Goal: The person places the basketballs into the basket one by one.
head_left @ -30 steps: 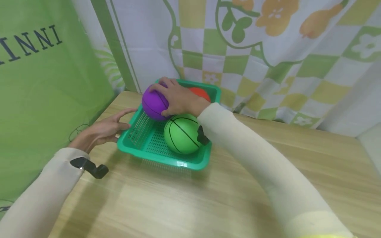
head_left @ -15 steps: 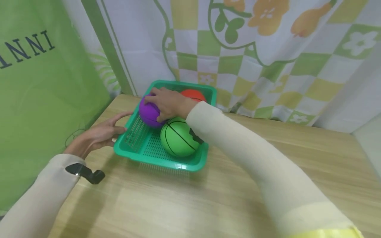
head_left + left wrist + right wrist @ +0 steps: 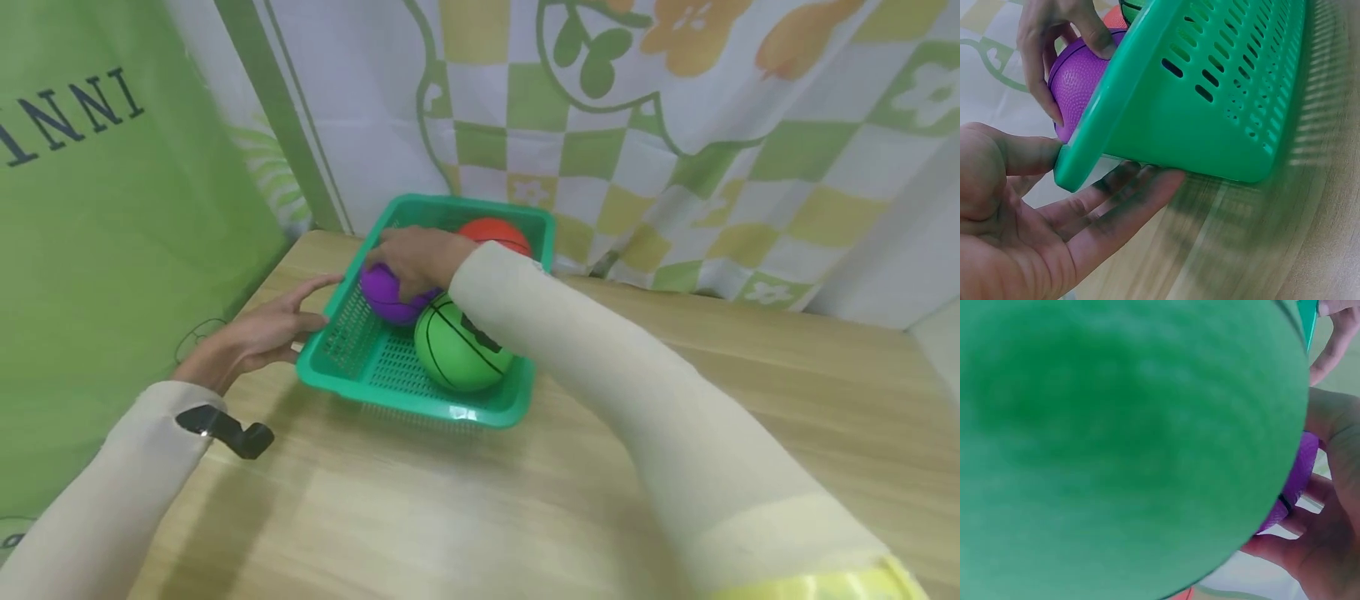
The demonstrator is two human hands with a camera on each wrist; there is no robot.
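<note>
A green plastic basket (image 3: 408, 402) with slotted walls stands on the wooden table, holding three small basketballs. My right hand (image 3: 422, 257) reaches into its left part and grips the purple ball (image 3: 384, 296) from above, fingers spread round it. At the basket's left side, my left hand (image 3: 264, 332) holds the rim, thumb at the lip and fingers beneath it against the outer wall (image 3: 1166, 144). The green ball (image 3: 453, 354) sits below my right wrist and fills most of the right wrist view. Behind my right forearm an orange-red ball (image 3: 498, 233) is partly hidden.
The wooden table (image 3: 420, 508) extends in front and to the right. A checked, flowered curtain (image 3: 615, 158) hangs right behind the basket. On the left is a green cloth (image 3: 112, 233) with dark lettering, and a thin wire (image 3: 197, 332) lies near the table's left edge.
My right hand has gone lower into the basket with the purple ball, which now sits deeper beside the green ball. My left hand stays at the rim.
</note>
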